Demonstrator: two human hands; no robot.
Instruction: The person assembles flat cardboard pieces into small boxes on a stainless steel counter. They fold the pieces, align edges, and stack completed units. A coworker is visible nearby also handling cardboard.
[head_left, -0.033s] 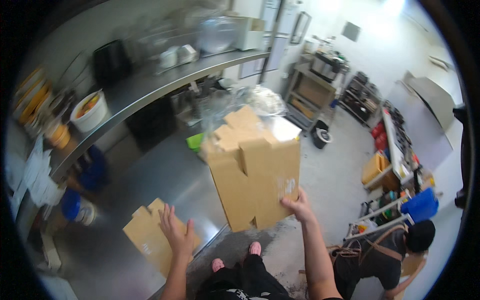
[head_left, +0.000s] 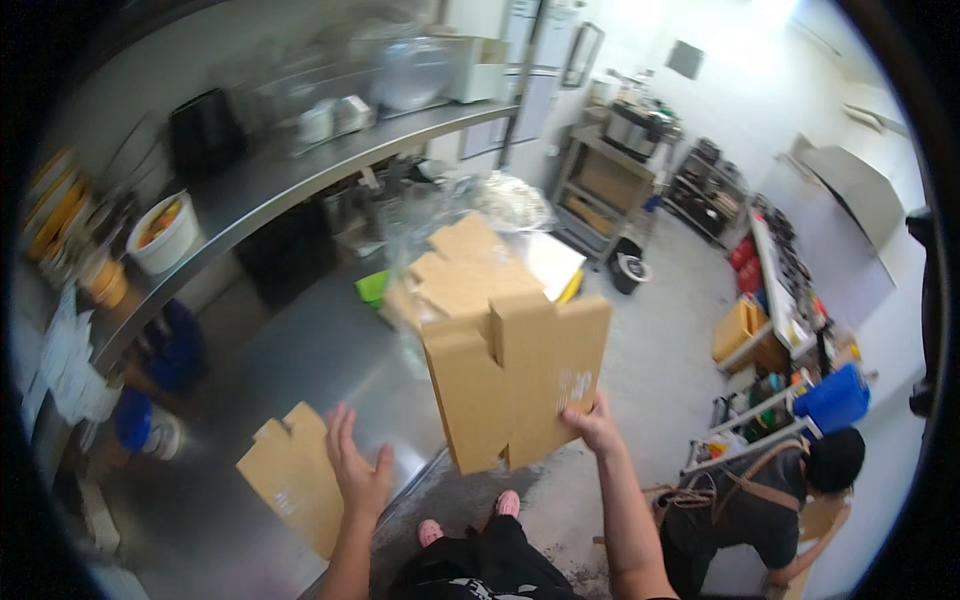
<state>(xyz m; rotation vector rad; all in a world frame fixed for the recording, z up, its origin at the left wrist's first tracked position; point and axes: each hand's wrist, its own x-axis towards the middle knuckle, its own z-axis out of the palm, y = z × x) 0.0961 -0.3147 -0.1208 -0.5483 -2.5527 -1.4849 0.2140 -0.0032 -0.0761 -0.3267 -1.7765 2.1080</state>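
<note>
My right hand (head_left: 593, 425) grips the lower right edge of a flat-folded cardboard box (head_left: 545, 385), thumb on its front. The brown box is upright in front of me, with slots and tabs at its top and bottom edges and faint print at the right. My left hand (head_left: 358, 468) is open and empty, fingers spread, at the right edge of another flat cardboard piece (head_left: 290, 475) on the steel table (head_left: 215, 520). Whether it touches that piece I cannot tell. Behind the held box lies a stack of flat cardboard (head_left: 470, 275), partly hidden.
A steel shelf (head_left: 300, 165) runs above the table, bearing a white tub (head_left: 165, 235) and plastic containers. A blue-lidded tub (head_left: 165, 437) stands at the table's left. At the lower right another person (head_left: 740, 510) bends over. A black bucket (head_left: 630, 270) stands on the floor.
The held box has shifted slightly right and toward me, and its tilt has changed a little. My left hand is slightly farther right of the piece on the table. The view has turned slightly.
</note>
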